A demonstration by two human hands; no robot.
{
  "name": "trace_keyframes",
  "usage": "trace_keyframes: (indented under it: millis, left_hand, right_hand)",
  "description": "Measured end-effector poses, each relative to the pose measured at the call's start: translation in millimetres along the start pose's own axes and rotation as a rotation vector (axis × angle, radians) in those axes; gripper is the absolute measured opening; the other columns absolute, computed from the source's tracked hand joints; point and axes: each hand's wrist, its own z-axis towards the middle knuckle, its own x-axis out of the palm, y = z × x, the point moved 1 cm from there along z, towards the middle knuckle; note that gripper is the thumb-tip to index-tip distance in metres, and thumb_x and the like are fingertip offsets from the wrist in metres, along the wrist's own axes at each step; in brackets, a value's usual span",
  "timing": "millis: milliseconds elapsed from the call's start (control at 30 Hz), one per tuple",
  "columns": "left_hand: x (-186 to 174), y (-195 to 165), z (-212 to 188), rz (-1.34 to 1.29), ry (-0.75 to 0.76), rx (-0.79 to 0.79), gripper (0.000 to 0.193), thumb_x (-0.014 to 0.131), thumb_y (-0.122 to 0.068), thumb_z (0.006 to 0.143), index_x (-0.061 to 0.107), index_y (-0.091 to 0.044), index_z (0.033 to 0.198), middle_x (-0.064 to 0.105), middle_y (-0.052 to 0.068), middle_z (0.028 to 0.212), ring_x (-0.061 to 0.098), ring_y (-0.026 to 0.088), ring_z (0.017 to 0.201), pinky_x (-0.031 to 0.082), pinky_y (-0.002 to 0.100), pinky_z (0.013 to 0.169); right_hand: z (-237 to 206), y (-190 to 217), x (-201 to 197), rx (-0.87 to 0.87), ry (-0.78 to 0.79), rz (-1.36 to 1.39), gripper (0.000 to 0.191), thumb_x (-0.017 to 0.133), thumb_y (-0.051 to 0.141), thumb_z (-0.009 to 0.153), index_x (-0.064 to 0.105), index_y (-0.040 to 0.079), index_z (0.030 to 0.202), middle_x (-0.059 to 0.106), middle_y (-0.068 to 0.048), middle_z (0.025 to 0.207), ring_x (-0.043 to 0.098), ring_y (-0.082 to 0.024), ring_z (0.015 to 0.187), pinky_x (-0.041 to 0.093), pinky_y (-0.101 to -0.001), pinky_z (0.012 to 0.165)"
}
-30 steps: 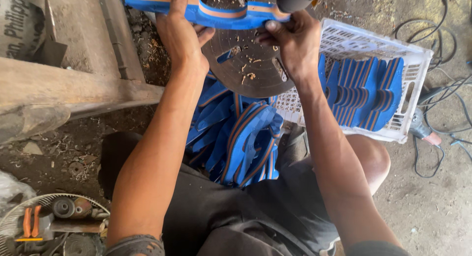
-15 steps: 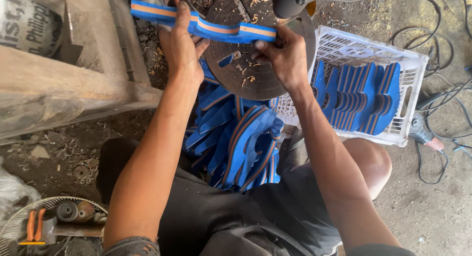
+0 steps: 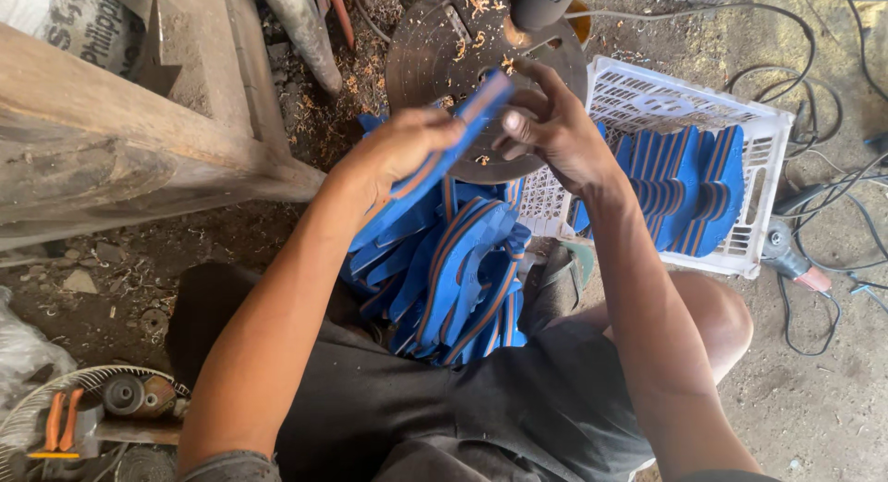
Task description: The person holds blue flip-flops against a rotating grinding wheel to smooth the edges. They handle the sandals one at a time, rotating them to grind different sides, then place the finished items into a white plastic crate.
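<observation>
What I can't make out from the head camera

My left hand (image 3: 407, 154) covers the lower half of the blue rubber sandal sole with orange stripes (image 3: 444, 144), so I can't see how far it runs toward my wrist. My right hand (image 3: 555, 130) hides part of the round dark metal disc (image 3: 444, 47), and the disc's top is cut off by the frame edge, as is the black cylindrical tool (image 3: 541, 1) above it. The pile of blue striped soles (image 3: 462, 278) vanishes under my forearms and dark shorts; I can't count them. The orange-handled pliers (image 3: 60, 422) at the lower left are partly cropped.
</observation>
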Motion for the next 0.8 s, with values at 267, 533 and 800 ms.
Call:
trace_keyframes:
  millis: [267,533,800]
  left_hand:
    - [-35.5,-32.7,-11.1,0.549,-0.278,0.115,0.051,0.058,-0.051,0.102,0.073,-0.004,0.113,0.076,0.013,0.102,0.073,0.023,0.092,0.054,0.033,0.084]
    - [-63.0,-5.5,15.3,-0.493,-0.464,0.18,0.037,0.076,-0.036,0.09,0.062,-0.006,0.104,0.072,0.01,0.102,0.072,0.023,0.099,0.059,0.047,0.087]
    - [-45.5,7.8,42.2,-0.909,-0.528,0.193,0.04,0.083,-0.029,0.086,0.064,-0.006,0.113,0.07,0.009,0.112,0.062,0.024,0.11,0.047,0.046,0.098]
  right_hand:
    - [7.7,-8.5,-34.4,-0.127,-0.13,0.071,0.037,0.08,0.011,0.096,0.056,-0.007,0.118,0.07,-0.015,0.096,0.072,-0.02,0.078,0.062,-0.0268,0.065]
    - [20.2,-16.3,-40.1,-0.201,-0.266,0.183,0.028,0.071,0.007,0.1,0.053,-0.001,0.121,0.068,-0.012,0.098,0.071,-0.018,0.081,0.063,-0.0274,0.07]
    - [35.3,-15.1,-25.0,-0.247,-0.295,0.126,0.039,0.075,0.0,0.097,0.045,0.0,0.123,0.067,-0.013,0.101,0.07,-0.02,0.082,0.064,-0.0292,0.072]
